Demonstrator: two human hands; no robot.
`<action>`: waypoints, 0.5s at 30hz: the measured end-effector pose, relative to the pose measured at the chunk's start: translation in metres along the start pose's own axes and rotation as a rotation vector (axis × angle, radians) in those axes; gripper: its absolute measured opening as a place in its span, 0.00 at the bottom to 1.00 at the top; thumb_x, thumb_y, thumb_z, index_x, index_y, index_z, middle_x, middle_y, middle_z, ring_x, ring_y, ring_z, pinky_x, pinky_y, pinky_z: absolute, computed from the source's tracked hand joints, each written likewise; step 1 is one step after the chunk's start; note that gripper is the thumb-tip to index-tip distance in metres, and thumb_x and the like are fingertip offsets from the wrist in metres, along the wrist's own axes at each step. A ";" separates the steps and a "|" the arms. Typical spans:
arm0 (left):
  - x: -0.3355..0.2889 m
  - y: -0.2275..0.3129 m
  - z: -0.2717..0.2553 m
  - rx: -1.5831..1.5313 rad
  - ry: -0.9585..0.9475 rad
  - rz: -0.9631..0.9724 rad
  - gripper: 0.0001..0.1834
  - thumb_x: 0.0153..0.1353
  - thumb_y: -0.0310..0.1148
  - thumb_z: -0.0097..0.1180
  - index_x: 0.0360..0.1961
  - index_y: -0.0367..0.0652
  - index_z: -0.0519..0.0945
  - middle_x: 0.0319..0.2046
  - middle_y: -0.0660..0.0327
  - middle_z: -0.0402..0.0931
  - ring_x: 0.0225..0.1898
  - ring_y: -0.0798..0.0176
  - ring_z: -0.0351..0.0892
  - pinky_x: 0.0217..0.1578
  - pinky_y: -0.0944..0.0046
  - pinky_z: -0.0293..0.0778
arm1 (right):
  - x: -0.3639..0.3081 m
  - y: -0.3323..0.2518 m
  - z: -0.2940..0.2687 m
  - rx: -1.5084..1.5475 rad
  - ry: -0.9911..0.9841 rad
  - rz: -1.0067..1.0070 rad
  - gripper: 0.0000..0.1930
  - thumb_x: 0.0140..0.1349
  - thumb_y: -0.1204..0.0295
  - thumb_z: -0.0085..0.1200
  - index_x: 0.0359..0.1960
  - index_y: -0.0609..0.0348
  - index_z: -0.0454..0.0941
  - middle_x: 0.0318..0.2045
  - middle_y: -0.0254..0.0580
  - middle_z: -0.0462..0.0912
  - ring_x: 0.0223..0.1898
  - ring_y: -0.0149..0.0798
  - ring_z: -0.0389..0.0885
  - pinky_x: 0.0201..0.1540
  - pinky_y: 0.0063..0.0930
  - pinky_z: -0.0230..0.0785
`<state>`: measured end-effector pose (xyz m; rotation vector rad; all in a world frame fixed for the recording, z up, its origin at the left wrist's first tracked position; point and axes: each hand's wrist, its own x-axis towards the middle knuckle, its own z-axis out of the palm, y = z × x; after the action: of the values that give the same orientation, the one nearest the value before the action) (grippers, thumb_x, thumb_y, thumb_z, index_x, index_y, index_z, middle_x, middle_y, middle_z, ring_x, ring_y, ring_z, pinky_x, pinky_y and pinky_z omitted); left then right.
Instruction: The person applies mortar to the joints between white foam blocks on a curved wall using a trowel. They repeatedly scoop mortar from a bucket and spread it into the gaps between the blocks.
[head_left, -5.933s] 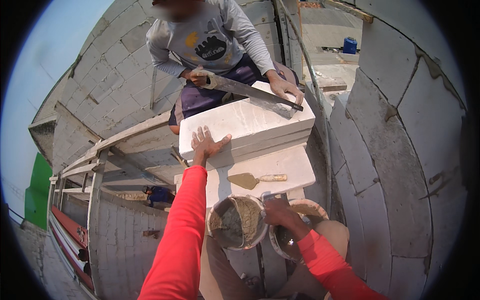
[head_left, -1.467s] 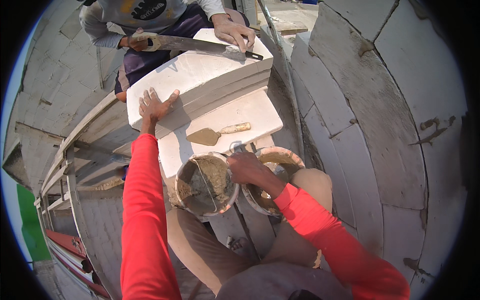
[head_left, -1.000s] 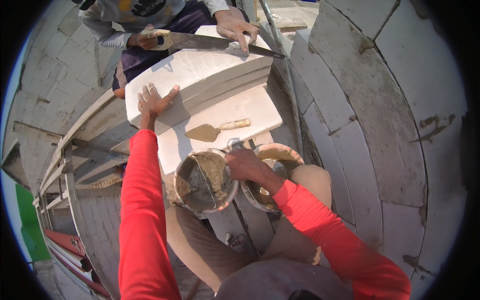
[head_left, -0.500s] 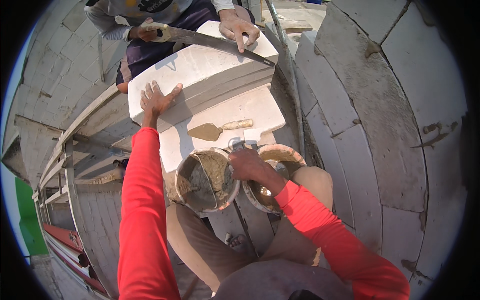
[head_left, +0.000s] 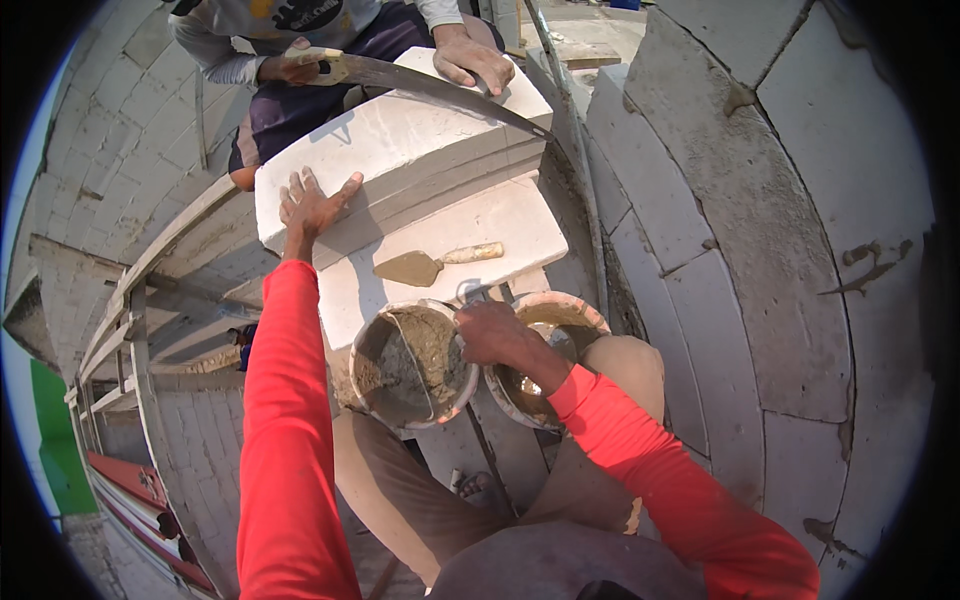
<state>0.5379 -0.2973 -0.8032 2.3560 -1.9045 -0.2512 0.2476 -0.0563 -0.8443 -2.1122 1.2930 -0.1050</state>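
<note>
My left hand (head_left: pixel 315 208) lies flat with spread fingers on the near left end of a long white block (head_left: pixel 400 150). My right hand (head_left: pixel 495 330) is closed between the rims of two buckets; what its fingers hold is hidden, though a bit of grey shows beyond them. The left bucket (head_left: pixel 362 385) contains wet grey mortar (head_left: pixel 405 365). In the right bucket (head_left: pixel 590 312), partly covered by my hand, there is shiny liquid. A pointed trowel (head_left: pixel 415 267) with a mortar-stained handle rests on a lower white block (head_left: pixel 520 225).
Across the block a co-worker's hand (head_left: pixel 295 66) grips a handsaw (head_left: pixel 440 88) laid over its far right end, while their other hand (head_left: pixel 475 62) presses on the top. A block wall (head_left: pixel 740 230) rises on the right. Wooden framing (head_left: pixel 140 310) stands at the left.
The co-worker's pressing hand has drawn back from the blade, its pointing finger now folded in. The saw blade looks more bowed. My hands stay nearly where they were.
</note>
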 end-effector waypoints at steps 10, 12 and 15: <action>0.005 -0.003 0.005 0.009 0.012 0.018 0.80 0.41 0.93 0.48 0.83 0.42 0.48 0.82 0.42 0.39 0.82 0.30 0.33 0.77 0.31 0.34 | -0.005 0.003 0.002 0.028 0.055 -0.034 0.15 0.48 0.69 0.64 0.37 0.64 0.82 0.39 0.57 0.86 0.46 0.59 0.86 0.51 0.51 0.78; 0.004 -0.003 0.003 0.001 0.023 0.020 0.80 0.40 0.93 0.48 0.82 0.42 0.48 0.82 0.42 0.39 0.82 0.30 0.33 0.77 0.31 0.34 | -0.005 0.002 0.000 0.023 0.078 -0.052 0.15 0.48 0.69 0.65 0.37 0.64 0.82 0.39 0.57 0.86 0.46 0.58 0.86 0.51 0.51 0.77; 0.007 -0.004 0.003 0.037 0.018 0.026 0.79 0.43 0.92 0.46 0.82 0.39 0.47 0.82 0.40 0.40 0.82 0.30 0.34 0.78 0.35 0.36 | -0.006 0.002 -0.003 0.005 0.097 -0.054 0.15 0.48 0.70 0.65 0.37 0.65 0.83 0.39 0.58 0.86 0.46 0.58 0.86 0.51 0.50 0.77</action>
<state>0.5424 -0.3031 -0.8070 2.3469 -1.9469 -0.1935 0.2417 -0.0538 -0.8415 -2.1614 1.2892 -0.2360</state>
